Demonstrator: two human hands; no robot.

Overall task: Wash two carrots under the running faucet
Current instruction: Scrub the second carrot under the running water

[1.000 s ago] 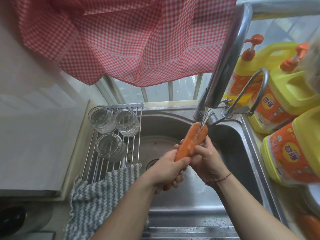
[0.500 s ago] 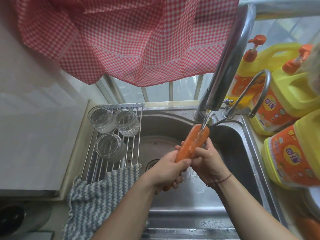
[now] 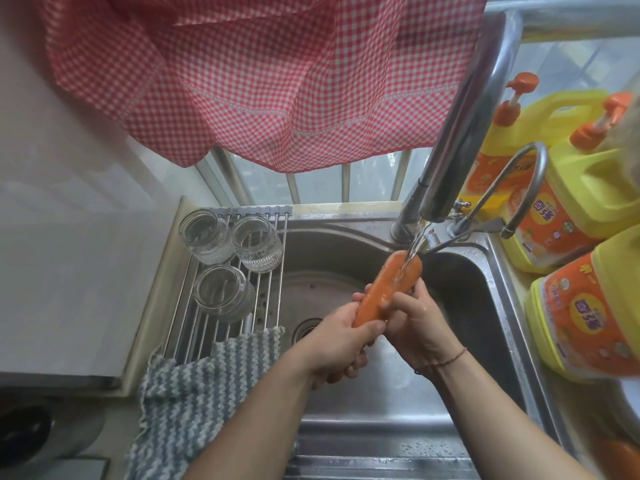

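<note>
Carrot [image 3: 388, 289] held at frame centre under faucet [image 3: 460, 123] stream, above sink [image 3: 460, 292]. Left hand [image 3: 337, 344] fingers wrapped around lower end; right hand [image 3: 415, 323] fingers clamped mid-shaft. Risk judged: wet surface, slip into basin.

orange carrot [image 3: 388, 289], red-white checked curtain [image 3: 263, 81], yellow-orange bottles [image 3: 585, 317], grey-striped cloth [image 3: 201, 386].
</note>
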